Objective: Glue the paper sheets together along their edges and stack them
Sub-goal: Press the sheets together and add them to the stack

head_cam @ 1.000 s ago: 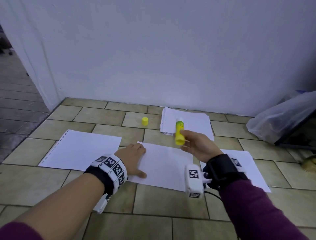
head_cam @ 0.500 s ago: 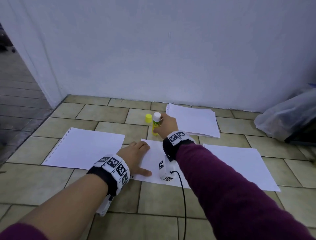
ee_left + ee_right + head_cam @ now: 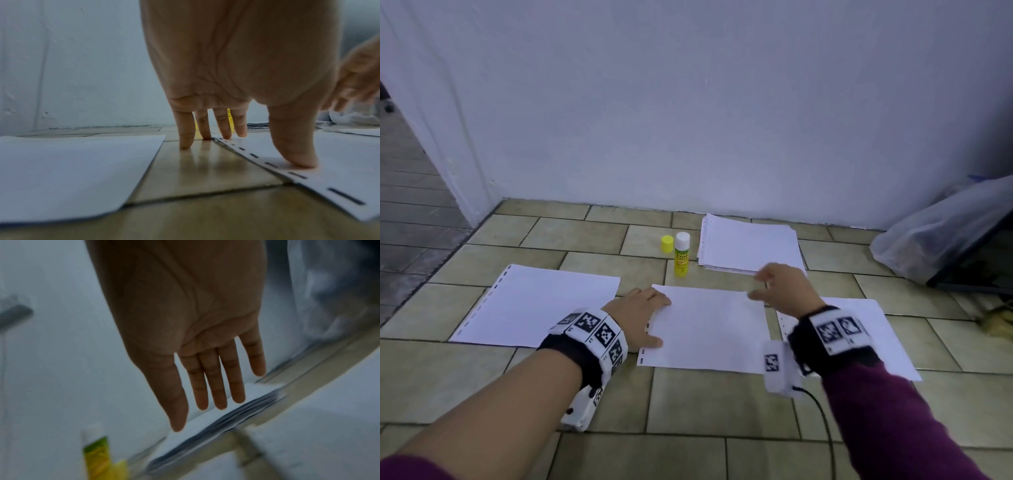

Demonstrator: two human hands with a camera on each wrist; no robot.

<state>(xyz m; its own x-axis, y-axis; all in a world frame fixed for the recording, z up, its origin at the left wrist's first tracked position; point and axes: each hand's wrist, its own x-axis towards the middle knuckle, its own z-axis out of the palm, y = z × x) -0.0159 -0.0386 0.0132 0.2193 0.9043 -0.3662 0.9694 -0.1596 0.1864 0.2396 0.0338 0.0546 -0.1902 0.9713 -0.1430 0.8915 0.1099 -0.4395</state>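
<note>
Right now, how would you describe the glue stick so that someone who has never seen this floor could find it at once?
Start at the white wall and look down to the paper stack at its foot. Just left of that stack, on the bare tile, the glue stick stands upright. Its tall yellow body with a white top sets it apart from the short yellow cap beside it.

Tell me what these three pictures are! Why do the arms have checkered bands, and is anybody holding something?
No machine here, just a person kneeling on a tiled floor. The checkered bands are markers strapped on beside small cameras. One picture comes from a camera on the head, and the other two from the wrists, looking along the fingers. The left hand presses on the middle sheet. The right hand is open in the air, holding nothing, near the paper stack. Two more sheets lie at the sides. The glue stick stands on the floor, its yellow cap beside it.
</note>
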